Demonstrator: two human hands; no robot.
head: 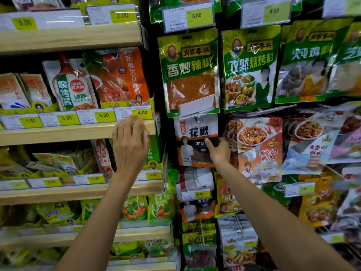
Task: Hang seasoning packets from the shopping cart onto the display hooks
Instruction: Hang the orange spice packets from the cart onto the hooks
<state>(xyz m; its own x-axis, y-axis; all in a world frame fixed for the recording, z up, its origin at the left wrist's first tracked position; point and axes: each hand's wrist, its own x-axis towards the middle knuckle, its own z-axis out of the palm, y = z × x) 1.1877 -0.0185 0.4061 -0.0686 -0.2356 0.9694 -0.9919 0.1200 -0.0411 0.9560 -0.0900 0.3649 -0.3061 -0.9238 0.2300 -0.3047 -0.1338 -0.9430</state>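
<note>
A white, black and orange seasoning packet (195, 139) hangs at a display hook (197, 116) under a tilted-up blank price tag holder (196, 105). My right hand (219, 150) grips the packet's right edge, thumb on its front. My left hand (130, 143) is raised with relaxed, straight fingers in front of the wooden shelf edge (78, 132), holding nothing. The shopping cart is out of view.
Green seasoning packets (188, 73) hang on hooks above, and a mapo tofu packet (260, 149) hangs just right of my right hand. Wooden shelves with yellow price labels (142, 112) fill the left side. More packets hang below (195, 208).
</note>
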